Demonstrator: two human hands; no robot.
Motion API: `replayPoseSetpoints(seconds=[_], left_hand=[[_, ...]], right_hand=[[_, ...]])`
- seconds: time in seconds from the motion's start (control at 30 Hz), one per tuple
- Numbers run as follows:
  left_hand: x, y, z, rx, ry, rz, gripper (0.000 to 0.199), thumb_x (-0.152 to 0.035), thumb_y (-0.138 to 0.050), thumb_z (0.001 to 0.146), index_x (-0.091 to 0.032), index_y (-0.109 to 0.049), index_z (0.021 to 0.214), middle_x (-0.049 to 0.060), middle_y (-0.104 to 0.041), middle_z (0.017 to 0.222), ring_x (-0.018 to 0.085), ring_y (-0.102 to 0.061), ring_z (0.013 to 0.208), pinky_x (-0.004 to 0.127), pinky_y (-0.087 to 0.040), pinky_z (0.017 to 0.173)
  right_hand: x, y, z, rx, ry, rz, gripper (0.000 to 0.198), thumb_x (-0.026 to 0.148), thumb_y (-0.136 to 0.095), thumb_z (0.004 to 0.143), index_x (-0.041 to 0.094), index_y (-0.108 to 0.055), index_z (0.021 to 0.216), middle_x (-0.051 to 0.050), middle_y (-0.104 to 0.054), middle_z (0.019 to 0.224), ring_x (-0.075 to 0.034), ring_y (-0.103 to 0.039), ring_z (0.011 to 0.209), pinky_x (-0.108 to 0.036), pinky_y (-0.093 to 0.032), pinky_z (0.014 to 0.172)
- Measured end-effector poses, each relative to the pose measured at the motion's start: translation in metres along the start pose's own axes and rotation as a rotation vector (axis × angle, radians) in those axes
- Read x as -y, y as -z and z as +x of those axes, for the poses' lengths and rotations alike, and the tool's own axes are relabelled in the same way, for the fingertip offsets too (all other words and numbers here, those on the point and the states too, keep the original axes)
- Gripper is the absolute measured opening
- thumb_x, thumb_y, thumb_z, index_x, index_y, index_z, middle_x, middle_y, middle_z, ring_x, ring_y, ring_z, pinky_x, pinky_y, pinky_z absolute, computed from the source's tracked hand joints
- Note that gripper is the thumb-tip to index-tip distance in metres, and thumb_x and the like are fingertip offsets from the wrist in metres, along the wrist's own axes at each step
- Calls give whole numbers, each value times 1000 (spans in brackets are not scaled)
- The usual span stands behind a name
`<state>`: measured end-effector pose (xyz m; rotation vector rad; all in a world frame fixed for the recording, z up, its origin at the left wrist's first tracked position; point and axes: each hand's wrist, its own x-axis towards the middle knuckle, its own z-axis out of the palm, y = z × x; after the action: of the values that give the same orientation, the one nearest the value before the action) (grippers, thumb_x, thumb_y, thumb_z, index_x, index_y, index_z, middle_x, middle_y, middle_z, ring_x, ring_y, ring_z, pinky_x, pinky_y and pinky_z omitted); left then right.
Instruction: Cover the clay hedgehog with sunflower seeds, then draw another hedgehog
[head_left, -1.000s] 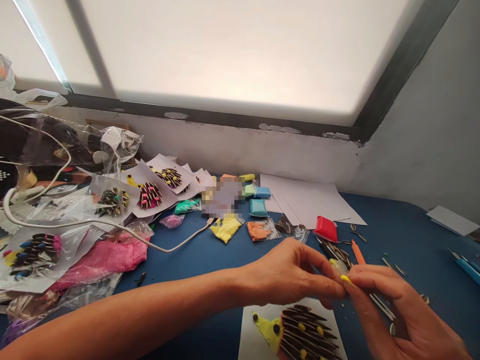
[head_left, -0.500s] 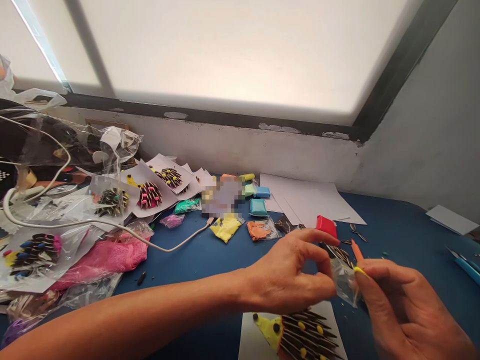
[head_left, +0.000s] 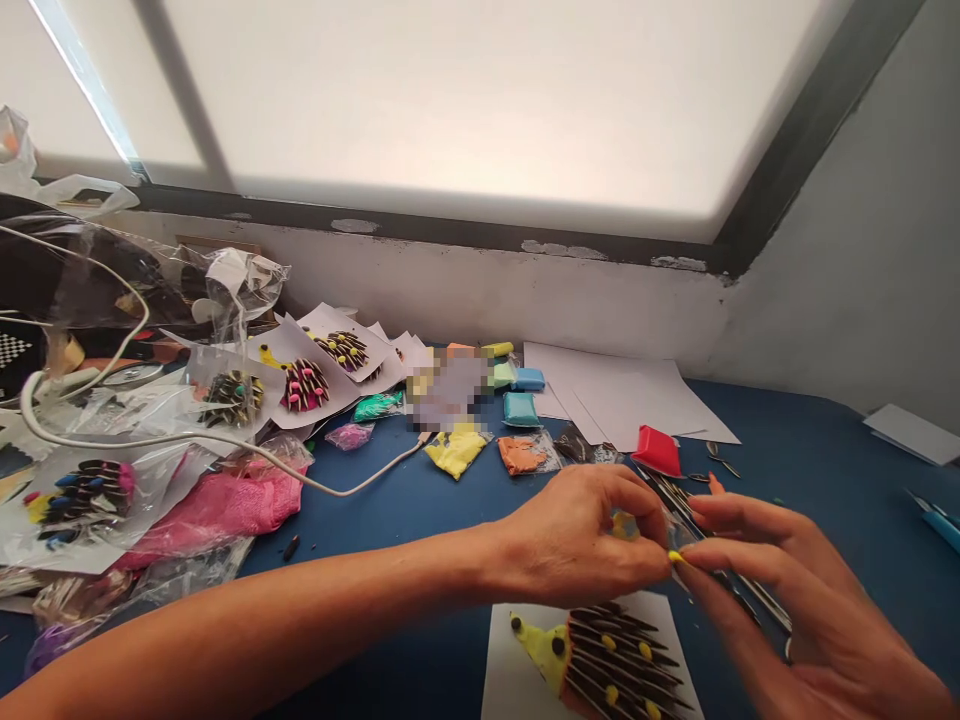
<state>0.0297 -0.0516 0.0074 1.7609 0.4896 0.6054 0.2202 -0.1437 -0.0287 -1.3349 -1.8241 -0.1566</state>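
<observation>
A small bit of yellow modelling clay [head_left: 676, 556] sits where my two hands meet. My right hand [head_left: 810, 600] pinches it between thumb and forefinger, its other fingers loosely bent. From the left, my left hand [head_left: 577, 535] reaches in with thumb and forefinger closed at the same bit. Something yellowish shows in the gap between its fingers, too small to name. Just below lies a clay hedgehog [head_left: 559, 660] with a yellow-green head, black eye and nose, dark seed spines and yellow dots, on a white paper sheet [head_left: 504, 690]. Slim tools [head_left: 765, 600] lie partly hidden behind my right hand.
A red clay block [head_left: 657, 450] and loose seeds [head_left: 721, 460] lie beyond my hands. Yellow clay [head_left: 457, 452] and orange clay [head_left: 525, 455] packets sit mid-table. A white cable [head_left: 337, 494] crosses the left, near more hedgehogs [head_left: 305, 386] and a pink cloth [head_left: 217, 510].
My right hand has moved left with the yellow clay, bringing it to my left hand's fingertips. The hands were apart before. The whole view has shifted slightly.
</observation>
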Motion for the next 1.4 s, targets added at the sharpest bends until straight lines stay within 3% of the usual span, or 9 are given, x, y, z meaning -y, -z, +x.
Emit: replayPoseSetpoints(seconds=[0.1, 0.2, 0.4, 0.53, 0.8, 0.97, 1.07, 1.17, 1.4], left_hand=[[1, -1, 0, -1, -4, 9, 9, -11, -62, 80, -15, -64, 72, 3, -66, 101, 14, -61, 90, 26, -47, 83], [2, -3, 0, -8, 0, 30, 10, -9, -62, 79, -15, -63, 72, 3, -66, 100, 15, -61, 92, 26, -47, 85], [5, -7, 0, -32, 11, 27, 7, -10, -61, 78, -15, -65, 75, 3, -65, 99, 15, -61, 93, 27, -47, 89], [6, -5, 0, -8, 41, 7, 7, -14, -60, 80, -15, -67, 78, 3, -66, 96, 16, -61, 92, 27, -47, 85], [2, 3, 4, 18, 107, -129, 10, -21, -60, 92, -14, -66, 93, 4, -68, 94, 13, -60, 88, 25, -49, 81], [10, 5, 8, -24, 219, -223, 28, -18, -67, 88, -15, -61, 115, 8, -68, 106, 13, -63, 88, 29, -53, 80], [20, 7, 12, 109, 345, -313, 24, -26, -73, 86, -11, -65, 103, 2, -66, 83, 10, -63, 70, 29, -55, 75], [26, 11, 15, 73, 317, -358, 25, -30, -80, 79, -12, -66, 88, 1, -66, 74, 10, -62, 65, 29, -53, 72], [32, 13, 17, 15, 248, -423, 31, -29, -87, 71, -12, -65, 84, 1, -65, 76, 11, -63, 68, 29, -52, 71]], right_hand=[[5, -1, 3, -22, -76, 29, 9, 37, -66, 90, 30, -70, 93, -2, -74, 110, -26, -72, 109, -48, -50, 108], [6, 1, 5, -7, -32, -2, 8, 36, -65, 91, 31, -71, 93, 1, -78, 97, -24, -76, 99, -38, -59, 96], [-4, 8, 1, 116, 229, -192, 28, 30, -59, 95, 31, -69, 121, -3, -77, 112, -25, -74, 107, -32, -61, 83], [0, 5, 1, 114, 235, -242, 33, 26, -54, 97, 29, -66, 128, -6, -74, 116, -26, -72, 112, -33, -61, 86], [-4, 7, 1, 165, 54, -195, 38, 41, -57, 94, 34, -70, 129, -4, -71, 129, -32, -59, 133, -33, -64, 86], [-6, 1, 0, 99, -279, -41, 35, 56, -58, 90, 37, -79, 110, -1, -78, 113, -31, -64, 126, -41, -57, 99], [-5, 2, 1, 131, -427, -2, 40, 63, -56, 86, 41, -80, 109, 1, -76, 122, -32, -53, 137, -49, -46, 107], [-2, 6, 4, 156, -508, 31, 44, 67, -57, 82, 41, -80, 109, 1, -72, 131, -34, -45, 142, -52, -43, 109], [-3, 9, 7, 78, -657, 85, 46, 70, -68, 68, 37, -83, 96, -4, -76, 122, -36, -64, 125, -49, -51, 100]])
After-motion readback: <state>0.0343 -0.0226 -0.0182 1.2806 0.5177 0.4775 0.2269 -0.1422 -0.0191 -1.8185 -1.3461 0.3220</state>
